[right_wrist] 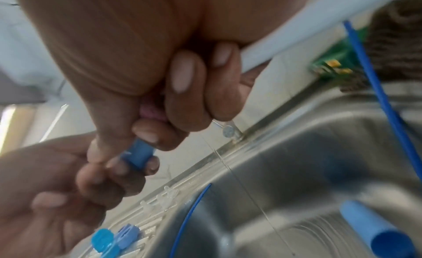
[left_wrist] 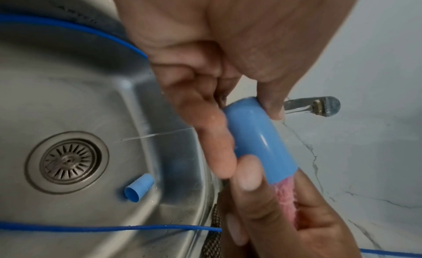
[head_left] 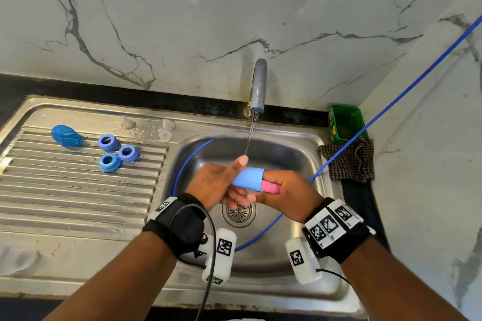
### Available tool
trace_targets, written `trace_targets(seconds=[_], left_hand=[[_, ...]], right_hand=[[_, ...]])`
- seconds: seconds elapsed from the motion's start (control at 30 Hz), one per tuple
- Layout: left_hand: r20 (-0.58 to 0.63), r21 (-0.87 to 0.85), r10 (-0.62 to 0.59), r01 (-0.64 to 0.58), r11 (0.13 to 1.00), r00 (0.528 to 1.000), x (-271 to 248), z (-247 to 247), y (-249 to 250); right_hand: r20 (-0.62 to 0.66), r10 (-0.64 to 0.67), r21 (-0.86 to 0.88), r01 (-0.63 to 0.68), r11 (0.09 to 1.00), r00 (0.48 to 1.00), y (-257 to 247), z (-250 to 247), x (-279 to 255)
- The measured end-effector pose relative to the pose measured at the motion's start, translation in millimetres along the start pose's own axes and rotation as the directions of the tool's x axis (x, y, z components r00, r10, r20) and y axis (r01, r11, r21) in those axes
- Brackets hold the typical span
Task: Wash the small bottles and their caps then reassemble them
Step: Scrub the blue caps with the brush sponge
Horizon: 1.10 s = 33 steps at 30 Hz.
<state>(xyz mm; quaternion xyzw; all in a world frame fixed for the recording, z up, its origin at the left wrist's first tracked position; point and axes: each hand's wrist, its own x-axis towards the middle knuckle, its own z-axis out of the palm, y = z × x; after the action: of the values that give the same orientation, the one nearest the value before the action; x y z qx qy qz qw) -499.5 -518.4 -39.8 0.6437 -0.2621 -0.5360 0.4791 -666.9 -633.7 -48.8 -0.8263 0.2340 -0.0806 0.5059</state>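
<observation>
Fingers (left_wrist: 205, 133) of the left hand (head_left: 216, 185) wrap the closed end of a small blue bottle (head_left: 247, 177), held level over the sink (head_left: 307, 143) just under a thin stream from the tap (head_left: 258, 86). The right hand (head_left: 287, 195) grips a pink sponge (head_left: 271, 187) pushed into the bottle's open mouth — so the scrubbing of the inside looks to be the step in hand. Next it likely wants a twist, then a rinse. The bottle is smooth, glossy plastic, a plain cylinder; the sponge is fuzzy and soft. A second blue bottle (left_wrist: 139, 188) lies on its side in the steel basin beside the drain (left_wrist: 68, 160). Three ring-shaped blue caps (head_left: 118, 152) wait on the ribbed draining board (head_left: 65, 190) — reassembly seems well off.
</observation>
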Motion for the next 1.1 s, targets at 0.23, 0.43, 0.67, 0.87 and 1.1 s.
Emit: trace_targets(seconds=[0.23,0.43,0.67,0.87,1.1], left_hand=[[0.006,0.071,0.19,-0.19,0.979,0.982,8,-2,-10],[-0.001,-0.083,0.156,-0.155,0.984,0.988,6,-4,-12],[-0.118,0.083,0.023,-0.013,0.996,0.993,3,-2,-1],[0.039,-0.375,0.135,-0.111,0.92,0.99,10,2,-14],[-0.122,-0.607,0.042,-0.108,0.787,0.992,14,4,1]], right_hand=[[-0.031,0.211,0.319,-0.19,0.929,0.977,-6,4,3],[0.008,0.249,0.355,-0.236,0.905,0.968,-9,6,0],[-0.007,-0.005,-0.03,0.004,1.0,1.0,-14,2,9],[-0.052,0.303,0.428,-0.253,0.868,0.952,-12,0,13],[-0.171,0.105,0.066,-0.095,0.993,0.98,-10,-14,10]])
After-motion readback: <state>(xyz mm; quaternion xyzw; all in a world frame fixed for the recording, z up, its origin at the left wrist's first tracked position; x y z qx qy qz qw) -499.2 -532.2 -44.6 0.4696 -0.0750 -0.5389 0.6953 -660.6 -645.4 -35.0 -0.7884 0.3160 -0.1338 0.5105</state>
